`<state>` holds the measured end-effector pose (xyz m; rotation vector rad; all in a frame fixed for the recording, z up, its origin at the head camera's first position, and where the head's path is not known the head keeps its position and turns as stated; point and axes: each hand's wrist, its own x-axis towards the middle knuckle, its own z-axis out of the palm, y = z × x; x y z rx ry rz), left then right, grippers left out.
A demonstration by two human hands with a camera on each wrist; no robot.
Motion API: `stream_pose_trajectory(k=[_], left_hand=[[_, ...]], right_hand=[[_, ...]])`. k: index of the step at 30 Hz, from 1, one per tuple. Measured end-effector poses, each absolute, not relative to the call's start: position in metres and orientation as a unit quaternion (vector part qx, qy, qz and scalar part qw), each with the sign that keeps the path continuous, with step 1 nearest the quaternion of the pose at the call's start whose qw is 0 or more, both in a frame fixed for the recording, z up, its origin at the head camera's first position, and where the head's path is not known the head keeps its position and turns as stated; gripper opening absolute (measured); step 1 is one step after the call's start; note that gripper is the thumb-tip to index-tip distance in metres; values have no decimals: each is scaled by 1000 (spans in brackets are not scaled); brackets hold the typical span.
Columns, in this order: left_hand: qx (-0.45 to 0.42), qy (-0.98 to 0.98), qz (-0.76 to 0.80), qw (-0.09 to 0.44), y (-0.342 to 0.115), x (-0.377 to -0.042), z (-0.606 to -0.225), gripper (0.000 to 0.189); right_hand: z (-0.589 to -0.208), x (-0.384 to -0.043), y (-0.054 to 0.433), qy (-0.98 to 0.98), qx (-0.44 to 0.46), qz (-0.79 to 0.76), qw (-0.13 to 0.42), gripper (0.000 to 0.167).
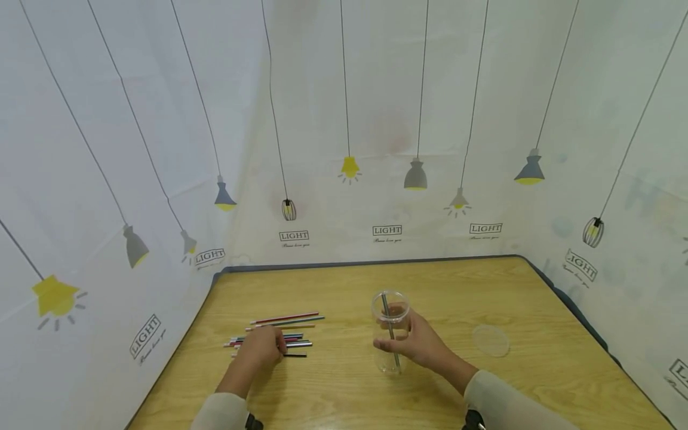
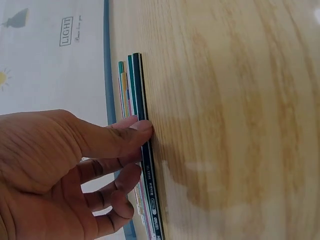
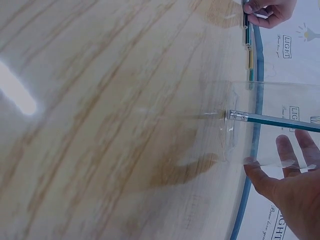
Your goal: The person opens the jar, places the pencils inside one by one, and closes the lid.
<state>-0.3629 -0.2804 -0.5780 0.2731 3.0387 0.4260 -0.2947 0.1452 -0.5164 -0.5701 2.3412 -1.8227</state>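
Observation:
With thumb and fingertips my left hand (image 1: 261,346) pinches a dark pencil (image 2: 152,172) at the near side of a loose row of pencils (image 1: 285,320) on the table's left. In the left wrist view the thumb lies over that pencil's side. My right hand (image 1: 421,341) holds a clear plastic cup (image 1: 383,358) upright, fingers behind it and thumb across its near side. Inside the cup leans one green pencil (image 3: 282,122); its metal-banded end is at the bottom in the right wrist view. The cup's base appears to stand on the table.
A round clear disc, perhaps a lid (image 1: 491,340), lies flat to the right of the cup. The wood-grain table (image 1: 344,400) has a dark edge, with a white lamp-printed sheet (image 1: 333,107) hanging behind and along both sides.

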Motion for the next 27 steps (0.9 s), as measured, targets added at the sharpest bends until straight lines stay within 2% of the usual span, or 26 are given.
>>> stream_pose_trajectory(k=[2,3,8,11,14,18,27], left_hand=[[97,985,138,29,-282,-363,-581,28],[106,985,135,26,-289,-372,-594,29],[131,985,116,11,-290,-371,-598,21],[137,983,119,-7,-276,-352,-573,16],[139,981,136,-19,-255,-325,-532,15],[128,978,165,-7,-230,-300,-486,16],[152,943,295,15,-209,-297,-459,12]], right_hand=[[-517,-295,145,774,-188,-602,60,77],[-517,-295,144,773,-185,-603,61,77],[-516,-292,145,769,-178,-610,71,83],[-515,-291,145,767,-178,-612,76,84],[-514,-290,146,764,-179,-615,74,83],[-513,-290,146,763,-185,-616,70,81],[-514,-293,147,772,-188,-604,62,78]])
